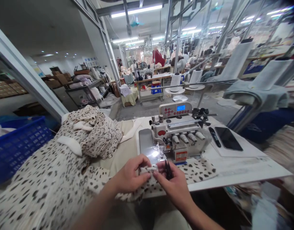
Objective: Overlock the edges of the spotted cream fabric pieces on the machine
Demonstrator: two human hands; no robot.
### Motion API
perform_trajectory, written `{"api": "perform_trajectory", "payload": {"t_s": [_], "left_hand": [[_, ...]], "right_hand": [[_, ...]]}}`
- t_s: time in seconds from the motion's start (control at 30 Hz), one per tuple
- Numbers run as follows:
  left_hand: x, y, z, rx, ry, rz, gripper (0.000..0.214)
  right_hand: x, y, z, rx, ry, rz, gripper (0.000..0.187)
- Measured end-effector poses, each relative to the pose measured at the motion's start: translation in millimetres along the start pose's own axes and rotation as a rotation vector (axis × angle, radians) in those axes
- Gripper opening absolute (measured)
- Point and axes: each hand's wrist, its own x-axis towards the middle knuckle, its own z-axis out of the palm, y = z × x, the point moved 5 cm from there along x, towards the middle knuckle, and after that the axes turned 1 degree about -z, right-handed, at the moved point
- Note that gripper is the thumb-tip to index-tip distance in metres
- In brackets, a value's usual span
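Fabric (pixel 53 182), cream with dark spots, covers the lower left of the frame in a loose heap and rises into a bunched mound left of centre, with pale lining showing in places. A narrower strip (pixel 195 171) of the same cloth runs from the heap under the hands and lies flat along the front of the overlock machine (pixel 178 137), at lower centre.

Left hand (pixel 129 175) is curled and closed, with thumb and fingers pinching a small fold of the strip. Right hand (pixel 172 188) is also closed, gripping small black snips (pixel 168 170) that stand upright just beside that fold. Its fingers rest against the cloth, but whether the blades touch it is hidden.

The machine sits on a white table (pixel 247 169), with a black phone (pixel 228 139) lying to its right. Thread cones (pixel 175 81) stand behind it on a metal stand. A blue plastic crate (pixel 19 147) sits at the far left, beyond the heap.
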Motion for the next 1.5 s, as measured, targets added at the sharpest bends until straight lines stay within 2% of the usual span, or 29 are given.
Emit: {"api": "perform_trajectory", "payload": {"t_s": [0.2,0.33,0.4,0.53,0.63,0.87,1.07,1.27,1.5], "left_hand": [[5.2,-10.6,-0.8,-0.067,-0.082,-0.045,0.020],[7.6,-27.5,0.7,-0.117,-0.050,-0.135,0.027],[7.5,-34.2,1.9,-0.175,-0.008,-0.166,0.029],[7.5,-38.5,3.8,-0.228,0.056,-0.127,0.029],[7.7,-38.8,3.3,-0.231,0.098,-0.121,0.027],[6.3,-37.2,4.1,-0.249,0.109,-0.110,0.022],[5.5,-38.9,4.3,-0.272,0.139,-0.127,0.023],[2.9,-47.1,3.4,-0.267,0.217,-0.181,0.025],[4.8,-44.6,7.7,-0.276,0.265,-0.199,0.024]], "right_hand": [[-3.8,-1.6,1.3,-0.091,0.057,-0.113,0.024],[-4.8,1.8,3.0,-0.061,0.057,-0.097,0.025],[-4.7,3.9,5.3,-0.001,0.015,-0.060,0.024],[-3.6,6.1,11.7,0.141,-0.119,0.021,0.024],[-2.2,5.2,14.2,0.191,-0.155,0.047,0.026],[-1.0,6.4,20.4,0.134,-0.130,0.073,0.024],[1.5,2.6,21.1,0.021,-0.093,0.020,0.020],[3.5,2.7,18.1,0.007,-0.070,0.082,0.025],[1.1,4.7,13.9,0.042,-0.031,0.055,0.028]]}}
